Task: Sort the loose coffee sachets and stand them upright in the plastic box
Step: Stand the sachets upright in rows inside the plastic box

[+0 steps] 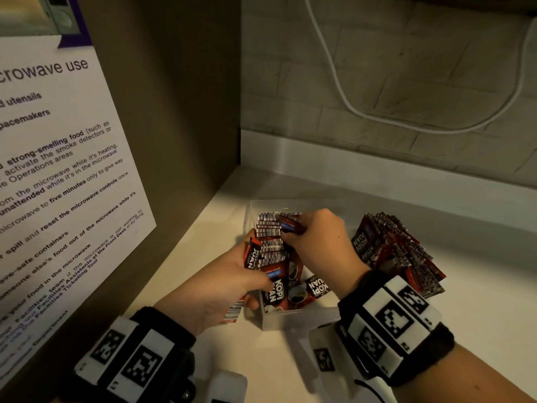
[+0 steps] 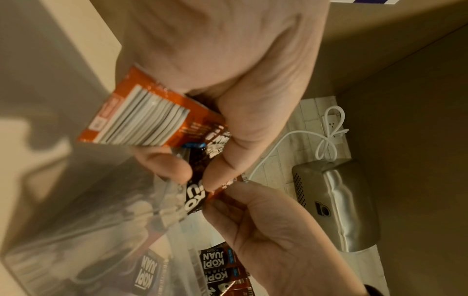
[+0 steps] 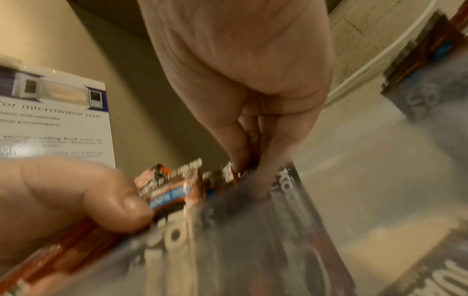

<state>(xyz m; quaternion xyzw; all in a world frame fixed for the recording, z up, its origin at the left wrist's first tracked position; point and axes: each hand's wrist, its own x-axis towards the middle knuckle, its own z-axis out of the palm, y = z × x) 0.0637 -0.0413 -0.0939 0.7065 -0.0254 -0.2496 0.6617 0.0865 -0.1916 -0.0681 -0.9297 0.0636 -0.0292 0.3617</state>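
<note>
Both hands hold sachets over the box (image 1: 290, 321). Her left hand (image 1: 220, 289) has its fingers and thumb curled around a stack (image 1: 268, 245) of sachets, which fans out across the left side of the box. Her right hand (image 1: 316, 242) pinches one sachet (image 1: 289, 225) at the far end of this stack, above the back of the box.

I judge the task is around the middle. Part of the sachets is gathered in the stack, but I cannot see any that stands upright in the box yet. A few sachets (image 1: 293, 292) lie flat on its bottom, faces up. A big pile (image 1: 398, 251) waits on the counter (image 1: 479, 301) just beside the box on the right, leaning and spread like cards.

About direction: the stack runs from the near left to the far side, and its barcode edges show on top. In the left wrist view the same edges point away from the palm. The pinched sachet lies nearly level, not upright.
</note>
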